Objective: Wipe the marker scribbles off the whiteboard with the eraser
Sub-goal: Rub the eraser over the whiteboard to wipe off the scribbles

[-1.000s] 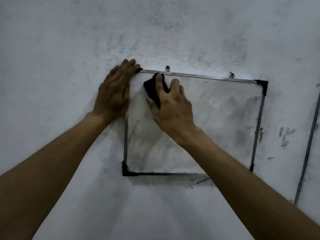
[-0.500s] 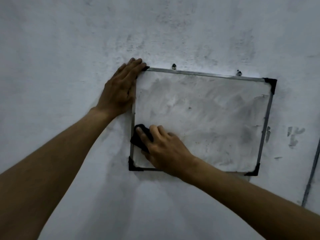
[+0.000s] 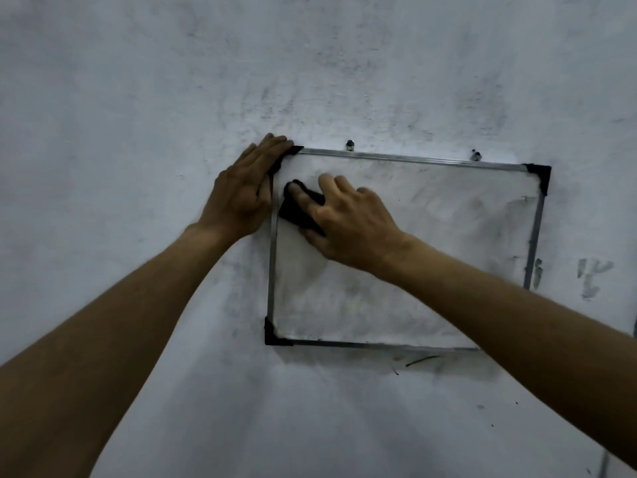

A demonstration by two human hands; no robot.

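A small whiteboard [image 3: 431, 236] with a metal frame and black corner caps hangs on the wall. Its surface is smeared grey, with darker smudges toward the right side. My right hand [image 3: 348, 222] presses a black eraser [image 3: 294, 213] against the board's upper left area, fingers spread over it. My left hand [image 3: 244, 194] lies flat on the wall and the board's top left corner, holding nothing. My right forearm covers the board's lower right corner.
The board hangs from two screws [image 3: 350, 144] above its top edge. The grey wall [image 3: 138, 132] around it is stained, with dark marks [image 3: 591, 276] to the right and a short black stroke [image 3: 422, 360] below the frame.
My right hand with the eraser went from the top left down to the bottom left of the board, then back up to the upper left. My left hand stayed on the corner.
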